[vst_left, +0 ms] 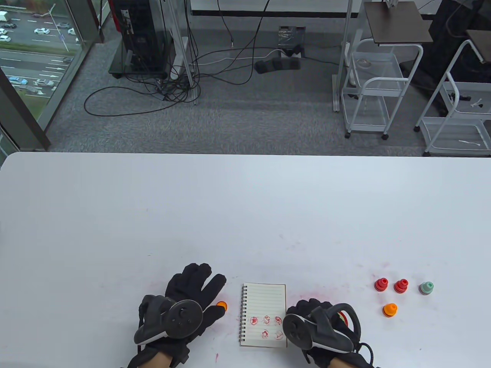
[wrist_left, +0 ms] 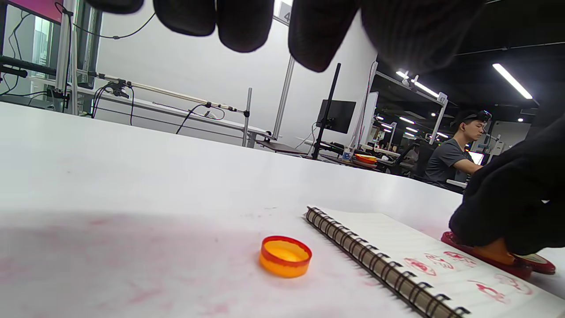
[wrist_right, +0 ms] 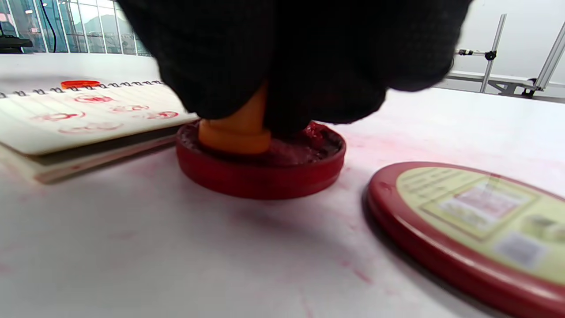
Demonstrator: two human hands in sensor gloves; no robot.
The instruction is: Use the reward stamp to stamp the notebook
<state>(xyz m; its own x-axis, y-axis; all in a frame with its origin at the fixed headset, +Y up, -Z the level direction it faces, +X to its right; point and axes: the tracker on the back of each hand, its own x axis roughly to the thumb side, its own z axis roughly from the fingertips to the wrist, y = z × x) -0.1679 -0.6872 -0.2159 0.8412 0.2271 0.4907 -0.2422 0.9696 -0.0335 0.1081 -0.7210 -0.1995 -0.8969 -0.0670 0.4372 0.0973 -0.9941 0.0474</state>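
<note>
While the right hand (wrist_right: 309,57) grips the orange stamp (wrist_right: 238,128) down in the red ink pad (wrist_right: 260,170), the notebook (vst_left: 264,314) lies just left of it at lower centre, spiral edge leftward; the left hand (vst_left: 188,303) rests spread flat, holding nothing.

The right hand (wrist_right: 291,57) wears matt black knit cloth and grips a smooth orange plastic stamp (wrist_right: 238,126), which stands on a wet, rough red ink pad (wrist_right: 265,154). Beside the grip lies a glossy lid (wrist_right: 476,229) with a paper label, and a notebook (vst_left: 264,314) of matt lined paper with metal wire binding. The table (vst_left: 245,214) looks smooth, stained pink.
</note>
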